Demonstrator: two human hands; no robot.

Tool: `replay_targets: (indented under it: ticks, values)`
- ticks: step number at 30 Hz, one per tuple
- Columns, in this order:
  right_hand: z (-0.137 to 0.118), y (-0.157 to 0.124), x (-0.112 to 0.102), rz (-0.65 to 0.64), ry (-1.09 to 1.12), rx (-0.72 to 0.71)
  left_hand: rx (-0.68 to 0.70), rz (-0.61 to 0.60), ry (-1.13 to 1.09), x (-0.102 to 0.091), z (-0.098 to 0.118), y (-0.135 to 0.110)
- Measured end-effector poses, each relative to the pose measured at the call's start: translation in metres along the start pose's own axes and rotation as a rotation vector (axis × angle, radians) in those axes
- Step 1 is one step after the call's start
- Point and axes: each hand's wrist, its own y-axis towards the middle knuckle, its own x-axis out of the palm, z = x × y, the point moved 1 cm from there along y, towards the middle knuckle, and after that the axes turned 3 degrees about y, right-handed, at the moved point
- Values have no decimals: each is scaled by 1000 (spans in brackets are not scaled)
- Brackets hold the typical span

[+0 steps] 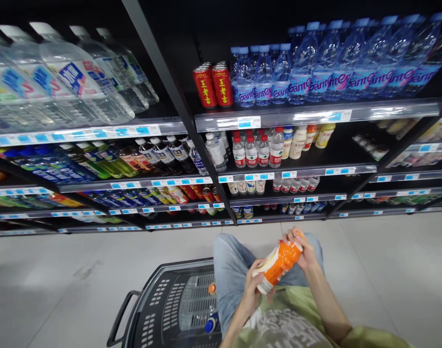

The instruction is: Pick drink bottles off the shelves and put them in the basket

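Observation:
Both my hands hold an orange and white drink bottle tilted on its side above my jeans-clad knees. My left hand grips its lower, white end. Around the upper, orange end near the cap my right hand is wrapped. I am crouched in front of black store shelves stocked with drinks.
A black shopping basket stands on the grey tiled floor at my left, with bottles inside. The shelves hold water bottles, two red cans, and several small bottles on lower rows. Open floor lies left and right.

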Motion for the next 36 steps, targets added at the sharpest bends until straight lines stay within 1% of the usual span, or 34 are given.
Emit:
replay_targets:
  ticks: [2,4,8,10,12,16,20,25,27,28,31,32,36]
  values:
    - [-1,0,0,-9,9,-13,-24,-7,-83,4,-6,0]
    - [-1,1,0,5,21,-16,-19,-10,-96,7,-10,0]
    - [0,2,-2,83,66,-34,-12,-33,-95,10,-14,-1]
    - [1,4,-4,130,84,-47,25,-11,-85,10,-14,-2]
    - [2,5,-6,183,98,-53,95,39,-17,10,-12,-2]
    - [3,7,-11,256,100,-32,243,148,216,13,-5,3]
    - [5,7,-14,264,86,-9,308,251,332,13,-4,8]
    - [6,7,-11,233,59,6,355,264,414,8,-3,7]
    - [5,6,-10,228,50,-1,330,248,424,5,-2,6]
    - [4,6,-9,227,47,-5,293,224,406,3,-2,5]
    - [2,4,-6,204,39,-14,131,109,300,-3,-5,4]
    - [1,4,-5,185,36,-15,88,89,259,-4,-7,3]
    - [0,4,-2,120,13,-24,6,100,161,-8,-15,0]
